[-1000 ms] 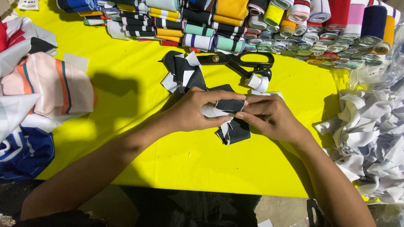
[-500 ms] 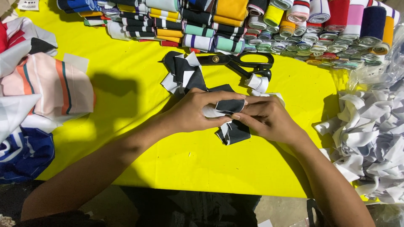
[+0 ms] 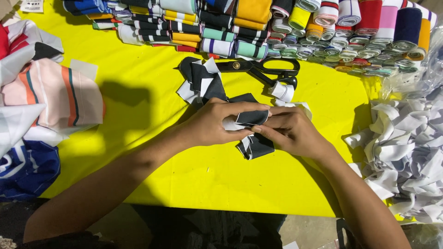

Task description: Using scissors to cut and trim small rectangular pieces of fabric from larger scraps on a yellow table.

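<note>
Over yellow table (image 3: 138,138), left hand (image 3: 217,124), right hand (image 3: 290,131), both pinching black-and-white fabric strip (image 3: 251,118)

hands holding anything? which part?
Yes. Both the left hand and the right hand pinch a small folded black-and-white fabric strip, one at each end, fingertips on its folded top edge, above the yellow table.

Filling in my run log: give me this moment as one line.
left hand: pinching black-and-white fabric piece | right hand: pinching same piece | scissors: lying behind | surface: yellow table
</note>
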